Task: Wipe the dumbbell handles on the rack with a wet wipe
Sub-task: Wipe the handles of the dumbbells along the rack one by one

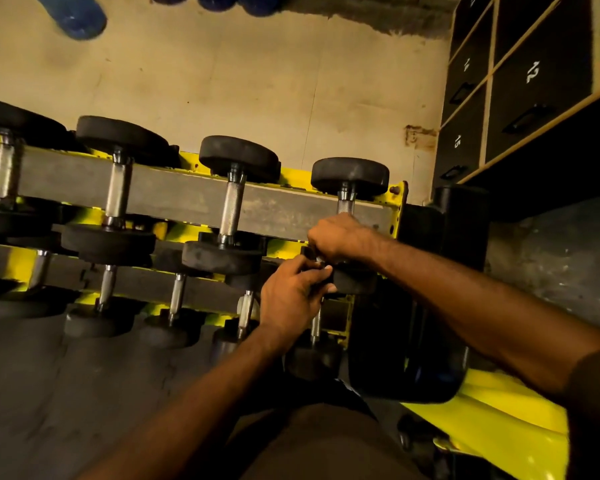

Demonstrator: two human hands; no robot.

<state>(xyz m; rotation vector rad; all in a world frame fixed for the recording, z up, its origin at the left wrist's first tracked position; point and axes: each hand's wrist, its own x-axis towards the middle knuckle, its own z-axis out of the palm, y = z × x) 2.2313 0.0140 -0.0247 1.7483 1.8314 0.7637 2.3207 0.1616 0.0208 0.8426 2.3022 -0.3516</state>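
On the rack [187, 199], we are clasping a handle [345, 206] in our right grip [340, 237], likely wiping. Our left grip [291, 299] is clutching its head [355, 280] steady.

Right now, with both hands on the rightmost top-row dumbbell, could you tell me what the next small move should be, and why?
Probably slide the right hand up the handle toward the far head: it grips only the lower stretch, the knurled part above shows bare, and the left hand holds the near head. The wipe itself is hidden.
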